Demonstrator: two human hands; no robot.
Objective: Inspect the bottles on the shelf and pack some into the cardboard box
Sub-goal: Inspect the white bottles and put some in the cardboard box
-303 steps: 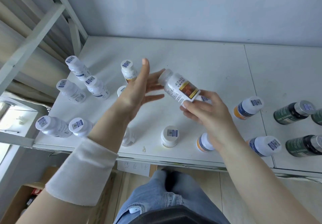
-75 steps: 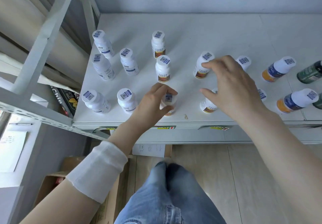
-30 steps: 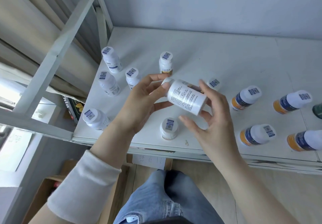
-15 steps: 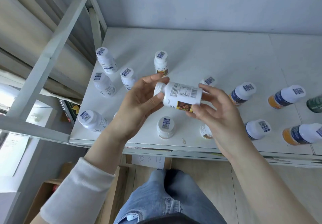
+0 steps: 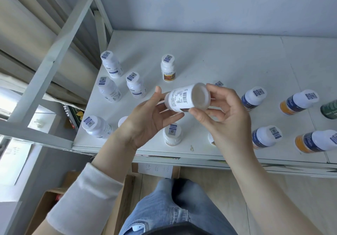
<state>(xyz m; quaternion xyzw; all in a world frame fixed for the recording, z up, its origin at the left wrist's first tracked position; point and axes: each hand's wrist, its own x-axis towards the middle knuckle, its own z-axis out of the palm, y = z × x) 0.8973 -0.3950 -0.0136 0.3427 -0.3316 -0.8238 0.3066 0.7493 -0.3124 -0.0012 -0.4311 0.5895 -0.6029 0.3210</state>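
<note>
Above the shelf (image 5: 209,52), smooth white cylindrical bottle (image 5: 186,97), both hands.

I am holding a white bottle (image 5: 186,97) on its side above the shelf (image 5: 228,61), my left hand (image 5: 147,123) cupping its cap end, my right hand (image 5: 224,118) gripping its upturned base; other bottles are standing near the front edge.

Pale blue-grey wall (image 5: 209,4) behind, plain and evenly lit. White shelf board (image 5: 228,55) below it, seamed toward the right. Grey metal frame (image 5: 60,39) with slanted struts at left, bright daylight beyond its lower bars. Light wood floor (image 5: 224,183) underneath. Paper note (image 5: 156,170) hanging below the shelf edge.
</note>
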